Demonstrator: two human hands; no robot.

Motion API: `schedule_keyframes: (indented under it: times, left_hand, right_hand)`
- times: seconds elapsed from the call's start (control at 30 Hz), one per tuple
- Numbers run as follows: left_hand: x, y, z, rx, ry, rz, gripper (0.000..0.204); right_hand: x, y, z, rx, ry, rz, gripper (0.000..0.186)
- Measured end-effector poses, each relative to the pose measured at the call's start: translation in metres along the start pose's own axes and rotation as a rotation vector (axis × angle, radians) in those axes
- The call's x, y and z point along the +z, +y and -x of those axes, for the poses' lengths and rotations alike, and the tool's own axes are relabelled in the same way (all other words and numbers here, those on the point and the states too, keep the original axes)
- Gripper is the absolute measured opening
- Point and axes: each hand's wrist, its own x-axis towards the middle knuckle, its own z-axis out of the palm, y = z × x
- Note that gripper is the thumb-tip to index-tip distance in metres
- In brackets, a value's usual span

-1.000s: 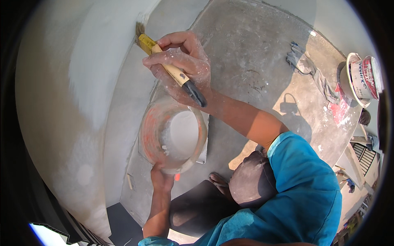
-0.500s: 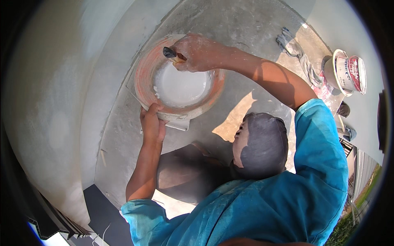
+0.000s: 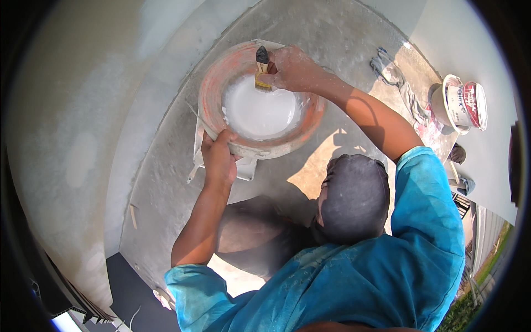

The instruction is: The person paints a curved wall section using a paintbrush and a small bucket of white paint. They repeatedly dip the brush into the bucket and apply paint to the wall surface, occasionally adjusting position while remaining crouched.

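Note:
I hold a paintbrush with black-tipped handle and yellow band in my right hand, fingers wrapped round it, bristles down over the white liquid inside a round bucket with an orange-stained wall. My left hand grips the bucket's near-left rim. A pale flat object shows beneath the bucket, mostly hidden by it.
A patchy white wall curves along the left. The speckled concrete floor carries a grey rag, with lidded containers by the right wall. A dark panel lies at lower left.
My right hand and brush have moved from the left wall down over the bucket, the brush turning bristles-down. The bucket and my left hand appear higher in view than a second ago.

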Motion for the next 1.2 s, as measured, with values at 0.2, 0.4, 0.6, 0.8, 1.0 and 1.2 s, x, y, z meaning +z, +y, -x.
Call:
schedule_keyframes:
  times: [0.2, 0.4, 0.6, 0.8, 1.0, 1.2]
  left_hand:
    - [0.004, 0.000, -0.004, 0.011, -0.007, 0.024, 0.062]
    - [0.000, 0.000, -0.012, 0.015, 0.040, 0.121, 0.061]
    - [-0.003, -0.004, -0.024, 0.005, 0.003, 0.208, 0.062]
    - [-0.009, -0.004, -0.016, 0.038, 0.005, 0.228, 0.061]
    - [-0.001, 0.001, 0.000, 0.016, 0.071, 0.226, 0.058]
    - [-0.007, -0.001, -0.003, -0.063, 0.137, 0.293, 0.053]
  right_hand:
    - [-0.003, 0.017, 0.028, 0.153, 0.185, -0.747, 0.037]
    - [0.009, 0.006, 0.043, 0.279, 0.085, -1.688, 0.034]
    - [-0.007, -0.024, 0.048, 0.231, 0.059, -1.874, 0.035]
    - [-0.067, -0.048, 0.043, -0.202, 0.365, -1.904, 0.035]
    - [-0.102, -0.084, 0.029, -0.382, 0.729, -1.719, 0.026]
    - [-0.098, -0.115, 0.020, -0.528, 0.574, -1.654, 0.021]
